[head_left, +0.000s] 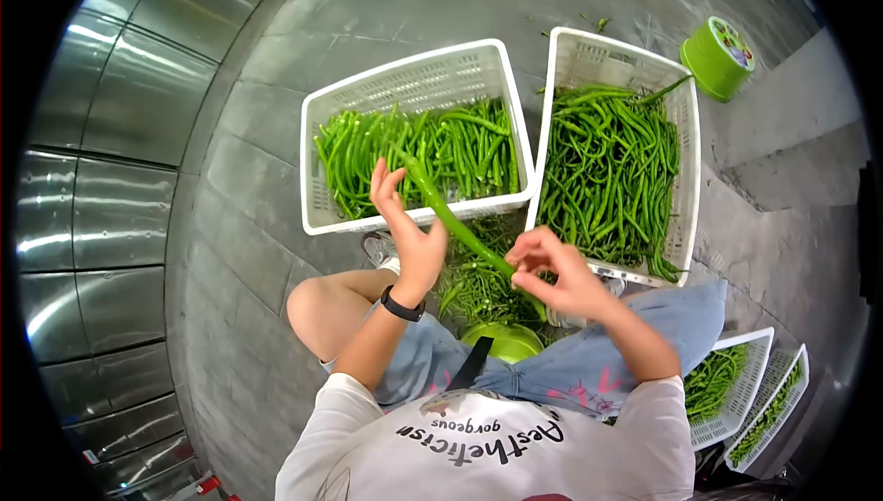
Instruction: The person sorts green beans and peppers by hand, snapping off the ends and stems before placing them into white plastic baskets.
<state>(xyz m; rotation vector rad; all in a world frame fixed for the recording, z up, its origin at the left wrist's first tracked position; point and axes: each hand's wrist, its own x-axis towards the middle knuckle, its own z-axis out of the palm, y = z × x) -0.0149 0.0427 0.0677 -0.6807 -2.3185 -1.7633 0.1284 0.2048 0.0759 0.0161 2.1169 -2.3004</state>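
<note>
A long green chili pepper slants across the space between my two hands. My right hand pinches it near its lower end with thumb and fingertips. Beside its upper part, my left hand is open, its fingers spread and raised, with the pepper overlapping the gap between fingers and thumb. Beyond the left hand, a white plastic crate holds green peppers lined up roughly side by side. To its right stands a second white crate, heaped with tangled long green peppers, one sticking out over the rim.
Green stems and scraps lie on the grey floor between my legs, by a light green stool. Another green stool stands at upper right. White crates with green peppers sit at lower right. Metal panels line the left.
</note>
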